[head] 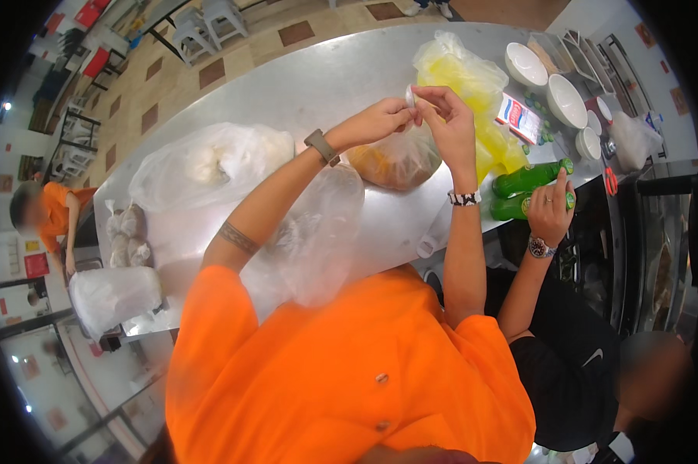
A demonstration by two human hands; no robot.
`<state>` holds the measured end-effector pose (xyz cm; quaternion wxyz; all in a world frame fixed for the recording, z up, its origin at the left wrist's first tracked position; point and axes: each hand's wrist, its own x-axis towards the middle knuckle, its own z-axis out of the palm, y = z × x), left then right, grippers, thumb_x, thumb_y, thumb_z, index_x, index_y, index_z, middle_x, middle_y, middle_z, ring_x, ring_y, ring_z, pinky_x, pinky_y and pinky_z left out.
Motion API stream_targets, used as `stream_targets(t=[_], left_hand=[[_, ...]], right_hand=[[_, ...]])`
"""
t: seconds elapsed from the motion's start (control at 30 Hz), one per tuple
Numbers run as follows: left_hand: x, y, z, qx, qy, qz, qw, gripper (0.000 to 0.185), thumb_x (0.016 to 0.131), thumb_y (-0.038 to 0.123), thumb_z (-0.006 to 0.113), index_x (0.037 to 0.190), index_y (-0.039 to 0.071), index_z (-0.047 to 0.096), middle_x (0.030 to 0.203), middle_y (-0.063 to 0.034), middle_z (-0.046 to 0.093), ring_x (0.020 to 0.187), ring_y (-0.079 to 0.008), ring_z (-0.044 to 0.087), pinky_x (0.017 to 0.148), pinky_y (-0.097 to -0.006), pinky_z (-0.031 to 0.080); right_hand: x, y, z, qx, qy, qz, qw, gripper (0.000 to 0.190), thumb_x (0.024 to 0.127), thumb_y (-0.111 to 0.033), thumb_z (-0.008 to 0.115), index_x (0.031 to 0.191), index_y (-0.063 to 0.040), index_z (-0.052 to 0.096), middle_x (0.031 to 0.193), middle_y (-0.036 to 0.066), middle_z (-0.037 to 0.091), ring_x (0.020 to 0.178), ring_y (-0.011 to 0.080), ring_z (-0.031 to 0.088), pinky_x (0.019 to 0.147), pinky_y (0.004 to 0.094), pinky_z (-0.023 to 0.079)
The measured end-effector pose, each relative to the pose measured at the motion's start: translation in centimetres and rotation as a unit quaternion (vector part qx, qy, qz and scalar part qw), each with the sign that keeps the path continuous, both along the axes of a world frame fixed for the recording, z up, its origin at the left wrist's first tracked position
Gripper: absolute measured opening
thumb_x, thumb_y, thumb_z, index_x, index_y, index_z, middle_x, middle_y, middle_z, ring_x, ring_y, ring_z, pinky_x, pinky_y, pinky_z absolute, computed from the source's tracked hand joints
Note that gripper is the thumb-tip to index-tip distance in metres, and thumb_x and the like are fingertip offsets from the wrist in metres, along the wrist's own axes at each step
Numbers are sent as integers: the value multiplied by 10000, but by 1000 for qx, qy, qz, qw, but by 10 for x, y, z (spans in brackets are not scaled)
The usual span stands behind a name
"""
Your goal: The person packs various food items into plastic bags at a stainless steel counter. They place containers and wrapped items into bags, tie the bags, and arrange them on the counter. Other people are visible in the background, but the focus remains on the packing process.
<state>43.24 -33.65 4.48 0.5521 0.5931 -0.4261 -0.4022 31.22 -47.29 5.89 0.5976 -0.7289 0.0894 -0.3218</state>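
Both my hands meet above a knotted clear plastic bag (396, 159) with brown-orange contents on the steel table (314, 81). My left hand (392, 116) pinches the gathered top of plastic, wearing a watch at the wrist. My right hand (450, 116) pinches a small white piece (410, 95) at the same spot; what exactly it is cannot be told. Nearest on the left lies a large clear bag with white contents (210, 162). An empty-looking clear plastic bag (320, 232) lies below my left forearm. A yellow plastic bag (459, 69) is just behind my right hand.
A co-worker's hand (551, 211) touches green glass bottles (526, 181) at right. White bowls (567, 100), a printed packet (519, 119) and red-handled scissors (610, 181) lie beyond. Small tied bags (127, 232) and a white plastic bundle (114, 296) sit left, near another person (59, 214).
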Motion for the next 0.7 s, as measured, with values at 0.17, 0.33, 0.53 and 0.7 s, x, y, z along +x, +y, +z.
stream_targets(t=[0.17, 0.33, 0.53, 0.7], left_hand=[[6, 4, 3, -30, 21, 43, 998, 312, 1078, 279, 490, 958, 25, 628, 813, 5, 554, 734, -93, 504, 708, -255, 458], [6, 3, 6, 6, 67, 50, 996, 334, 1048, 275, 568, 1161, -17, 684, 930, -45, 670, 836, -126, 630, 798, -271, 510], [1, 21, 23, 17, 2, 8, 1000, 261, 874, 59, 701, 1132, 39, 734, 1033, -79, 732, 888, -167, 685, 834, -322, 543], [-12, 28, 35, -62, -524, 63, 847, 308, 787, -18, 633, 1062, 99, 707, 1007, -80, 704, 899, -287, 678, 815, -391, 537]], right_hand=[[-12, 4, -18, 9, 116, -2, 993, 146, 955, -110, 679, 1025, 18, 693, 869, 97, 737, 757, 142, 692, 737, 286, 542], [-24, 16, -17, -50, 36, -83, 995, 129, 973, -90, 659, 992, 35, 686, 766, 80, 711, 674, 135, 659, 647, 280, 532], [-46, 50, -5, -207, 93, -96, 969, 111, 965, -79, 646, 956, 19, 698, 851, 124, 698, 768, 188, 681, 706, 306, 536], [-33, 40, -17, -191, 29, -51, 980, 128, 954, -43, 632, 1044, 26, 690, 1062, 130, 693, 955, 182, 662, 817, 306, 528]])
